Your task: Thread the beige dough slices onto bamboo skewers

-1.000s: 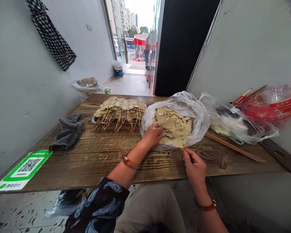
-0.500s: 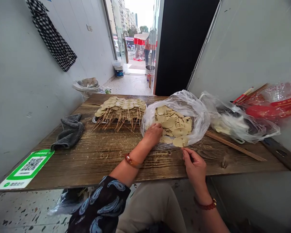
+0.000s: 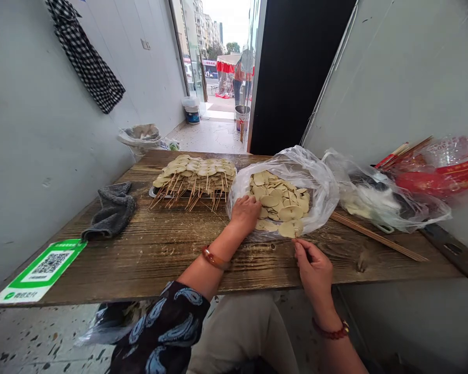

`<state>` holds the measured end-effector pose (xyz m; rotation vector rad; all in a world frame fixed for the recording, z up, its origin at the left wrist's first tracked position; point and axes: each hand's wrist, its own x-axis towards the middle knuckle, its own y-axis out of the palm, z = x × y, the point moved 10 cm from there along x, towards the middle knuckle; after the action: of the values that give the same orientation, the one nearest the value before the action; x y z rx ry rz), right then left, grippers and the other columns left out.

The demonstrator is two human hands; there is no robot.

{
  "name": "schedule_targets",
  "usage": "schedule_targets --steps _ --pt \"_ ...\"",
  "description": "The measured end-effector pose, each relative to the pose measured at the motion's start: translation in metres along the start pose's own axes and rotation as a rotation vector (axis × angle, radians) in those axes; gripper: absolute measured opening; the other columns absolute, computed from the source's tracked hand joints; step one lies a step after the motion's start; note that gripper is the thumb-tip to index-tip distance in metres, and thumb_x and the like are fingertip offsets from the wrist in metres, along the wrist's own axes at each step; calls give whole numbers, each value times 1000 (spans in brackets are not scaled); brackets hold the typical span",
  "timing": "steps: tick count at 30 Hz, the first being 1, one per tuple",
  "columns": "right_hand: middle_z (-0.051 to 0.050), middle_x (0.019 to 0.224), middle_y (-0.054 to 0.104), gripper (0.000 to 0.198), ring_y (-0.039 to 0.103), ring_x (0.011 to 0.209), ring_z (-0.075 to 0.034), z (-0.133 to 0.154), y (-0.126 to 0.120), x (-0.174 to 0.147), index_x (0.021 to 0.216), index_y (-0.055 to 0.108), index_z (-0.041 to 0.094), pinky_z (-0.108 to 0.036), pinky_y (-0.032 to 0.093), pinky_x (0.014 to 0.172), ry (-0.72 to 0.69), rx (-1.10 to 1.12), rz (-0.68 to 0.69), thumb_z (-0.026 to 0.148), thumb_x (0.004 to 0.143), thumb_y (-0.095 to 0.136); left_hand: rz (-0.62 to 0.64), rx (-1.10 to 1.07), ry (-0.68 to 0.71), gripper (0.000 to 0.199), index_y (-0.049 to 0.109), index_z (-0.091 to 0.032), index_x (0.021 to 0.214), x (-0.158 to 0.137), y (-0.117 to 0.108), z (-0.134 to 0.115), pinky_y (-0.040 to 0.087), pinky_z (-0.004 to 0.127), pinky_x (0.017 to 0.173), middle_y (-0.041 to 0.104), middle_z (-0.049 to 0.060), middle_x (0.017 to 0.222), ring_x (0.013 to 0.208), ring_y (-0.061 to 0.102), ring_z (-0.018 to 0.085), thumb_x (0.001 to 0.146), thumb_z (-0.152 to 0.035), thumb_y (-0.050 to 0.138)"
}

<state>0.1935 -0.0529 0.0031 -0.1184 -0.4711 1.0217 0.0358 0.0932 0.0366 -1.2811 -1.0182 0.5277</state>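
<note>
Rough wood table [image 3: 159,249]; glossy clear plastic bag [image 3: 315,182]; grey cloth [image 3: 111,210].

Your left hand [image 3: 245,212] reached into plastic bag [image 3: 284,195] of flat slices [image 3: 280,202] | your right hand [image 3: 314,266] pinched at table [image 3: 159,249] edge | skewered pile [image 3: 195,176] behind.

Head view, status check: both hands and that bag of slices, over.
Left hand reaching into the plastic bag, on the tan slices. Right hand pinched shut at the bag's near edge, contents hidden. Skewered pile sits left of the bag, apart.
</note>
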Motion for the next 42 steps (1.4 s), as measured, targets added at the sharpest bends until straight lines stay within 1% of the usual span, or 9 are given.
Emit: schedule_targets --steps 4,7,10,15,19,24,31,37,42 --pt "-5 71 68 34 59 60 -16 1 -1 0 94 72 15 -25 46 53 -10 3 -11 42 83 54 -26 -65 -61 17 65 -18 82 2 -2 7 39 37 79 61 10 92 95 51 25 83 -20 48" --pt "-5 69 67 34 59 60 -16 1 -2 0 93 73 16 -25 46 53 -13 2 -21 43 82 54 -109 -256 -98 10 64 -19 77 1 -10 16 40 35 81 62 8 92 94 52 22 77 -19 54" --pt "-5 68 67 35 59 59 -16 1 -1 0 93 73 16 -25 46 53 -16 11 -19 43 82 55 -135 -632 -145 7 62 -17 75 0 -12 27 42 30 76 64 4 86 85 55 17 71 -16 56" --pt "-3 65 66 35 59 59 -16 2 0 -2 94 72 16 -25 46 52 -42 29 11 43 82 54 -51 -1387 -317 12 55 -15 76 -5 6 37 41 21 54 55 -2 63 57 51 9 72 -25 57" --pt "-3 64 66 30 60 59 -16 9 8 -1 91 73 18 -25 47 53 -94 -23 135 39 83 54 -71 -1684 -457 25 54 -14 80 -10 11 44 40 20 47 55 -3 61 51 51 8 65 -30 66" --pt "-5 76 70 24 62 66 -17 23 21 -2 88 72 19 -27 49 60 -212 -100 276 34 86 53 -120 -1692 -445 29 62 -11 80 -11 4 50 42 19 49 59 0 66 54 51 7 59 -29 71" --pt "-5 81 71 22 65 74 -18 31 28 -4 89 72 21 -27 50 67 -269 -101 317 30 87 53 -216 -1402 -406 14 66 -12 75 -10 -8 59 38 18 48 57 -1 61 52 47 7 64 -21 65" --pt "-6 82 71 24 64 71 -18 21 20 -2 88 72 19 -28 51 64 -214 -110 255 33 86 53 -161 -1574 -464 22 61 -12 82 -11 3 58 40 19 47 61 0 64 53 59 11 67 -28 64" --pt "-4 78 70 23 63 67 -17 21 20 -2 87 72 20 -28 51 63 -214 -113 269 33 86 53 -184 -1610 -461 25 60 -13 82 -11 1 59 40 18 46 61 -1 66 55 62 12 65 -30 68"
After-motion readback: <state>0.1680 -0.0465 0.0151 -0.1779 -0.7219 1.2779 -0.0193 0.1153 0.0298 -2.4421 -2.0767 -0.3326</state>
